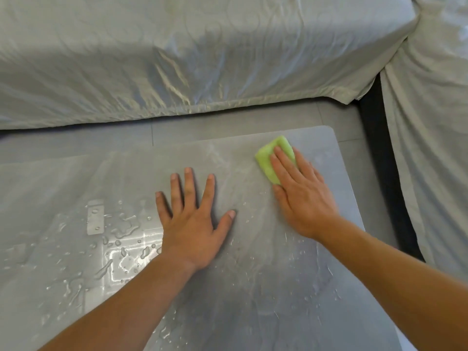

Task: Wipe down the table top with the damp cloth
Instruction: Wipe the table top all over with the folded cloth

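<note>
The grey table [253,287] was streaked and beaded with water, a covered sofa [177,59] beyond it across grey floor tiles [76,140]. The right hand [301,196] pressed flat, fingers straight, on the folded green cloth [266,158] near the table's far right corner. The left hand [192,219] lay spread and empty at mid-table.

Nothing to read here: no lettering, label, brand mark or number shows on the cloth [266,162], on the table top [253,279] or on the grey covers [177,59] behind it.
</note>
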The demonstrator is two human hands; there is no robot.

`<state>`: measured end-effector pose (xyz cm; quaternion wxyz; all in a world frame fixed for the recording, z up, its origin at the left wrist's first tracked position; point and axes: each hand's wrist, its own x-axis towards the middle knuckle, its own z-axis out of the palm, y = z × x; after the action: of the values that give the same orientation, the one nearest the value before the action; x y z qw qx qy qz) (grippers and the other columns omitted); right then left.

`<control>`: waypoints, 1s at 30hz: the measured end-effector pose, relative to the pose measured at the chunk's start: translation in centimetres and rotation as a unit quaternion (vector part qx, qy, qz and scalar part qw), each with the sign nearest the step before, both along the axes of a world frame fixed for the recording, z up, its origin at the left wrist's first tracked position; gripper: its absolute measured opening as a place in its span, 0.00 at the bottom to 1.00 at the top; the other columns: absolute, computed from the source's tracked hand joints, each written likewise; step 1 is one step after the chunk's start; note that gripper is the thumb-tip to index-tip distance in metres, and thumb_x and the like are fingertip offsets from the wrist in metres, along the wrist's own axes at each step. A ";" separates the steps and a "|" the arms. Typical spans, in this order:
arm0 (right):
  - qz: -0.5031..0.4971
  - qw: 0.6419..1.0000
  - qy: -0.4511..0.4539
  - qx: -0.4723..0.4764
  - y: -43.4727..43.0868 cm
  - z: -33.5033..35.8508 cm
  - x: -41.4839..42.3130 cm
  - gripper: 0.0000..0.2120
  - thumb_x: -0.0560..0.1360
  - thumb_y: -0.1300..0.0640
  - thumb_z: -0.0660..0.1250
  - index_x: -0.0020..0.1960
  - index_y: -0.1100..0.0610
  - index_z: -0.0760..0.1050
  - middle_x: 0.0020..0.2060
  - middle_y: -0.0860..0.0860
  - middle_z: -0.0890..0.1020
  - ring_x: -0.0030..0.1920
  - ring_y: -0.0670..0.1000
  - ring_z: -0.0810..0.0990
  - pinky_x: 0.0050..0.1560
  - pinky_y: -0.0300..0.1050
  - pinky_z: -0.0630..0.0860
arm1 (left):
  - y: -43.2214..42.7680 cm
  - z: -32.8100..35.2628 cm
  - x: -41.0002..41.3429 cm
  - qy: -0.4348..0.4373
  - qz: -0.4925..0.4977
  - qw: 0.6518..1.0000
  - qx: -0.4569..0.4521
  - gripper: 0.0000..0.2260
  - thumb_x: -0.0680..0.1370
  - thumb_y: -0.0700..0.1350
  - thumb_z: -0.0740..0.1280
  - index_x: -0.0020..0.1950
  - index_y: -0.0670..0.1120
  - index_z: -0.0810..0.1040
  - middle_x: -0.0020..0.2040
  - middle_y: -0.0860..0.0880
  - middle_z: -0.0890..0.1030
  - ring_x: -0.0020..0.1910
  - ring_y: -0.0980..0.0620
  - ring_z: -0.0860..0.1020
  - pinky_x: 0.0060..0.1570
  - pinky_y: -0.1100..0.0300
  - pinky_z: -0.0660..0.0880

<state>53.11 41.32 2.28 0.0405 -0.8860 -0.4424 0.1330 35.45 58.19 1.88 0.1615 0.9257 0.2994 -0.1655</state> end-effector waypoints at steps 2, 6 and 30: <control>-0.069 0.998 -0.007 -0.005 0.6 -0.1 2.6 0.28 0.85 0.46 0.45 0.82 0.50 0.44 0.82 0.47 0.45 0.81 0.55 0.43 0.78 0.49 0.40 | -0.4 -0.3 -0.1 -0.017 0.001 0.999 0.030 0.34 0.78 0.71 0.38 0.78 0.57 0.30 0.77 0.46 0.26 0.74 0.43 0.25 0.73 0.36 0.33; -0.134 0.991 -0.023 0.012 4.2 -0.6 1.2 0.28 0.85 0.48 0.47 0.82 0.52 0.45 0.82 0.50 0.46 0.81 0.58 0.43 0.80 0.54 0.45 | -0.8 -0.8 -0.1 -0.030 0.005 0.998 0.059 0.34 0.79 0.70 0.40 0.80 0.56 0.37 0.80 0.43 0.34 0.77 0.41 0.31 0.73 0.34 0.38; -0.197 0.980 -0.003 0.014 0.9 -0.1 -0.5 0.29 0.84 0.45 0.46 0.82 0.50 0.41 0.81 0.47 0.40 0.81 0.55 0.39 0.79 0.50 0.39 | 0.2 -0.3 -0.4 0.004 -0.021 1.000 0.006 0.38 0.75 0.72 0.35 0.78 0.53 0.30 0.76 0.46 0.24 0.73 0.45 0.22 0.71 0.38 0.28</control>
<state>52.60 42.23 2.15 0.0773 -0.9554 -0.2613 0.1138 35.05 58.42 1.58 0.1517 0.9319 0.2816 -0.1710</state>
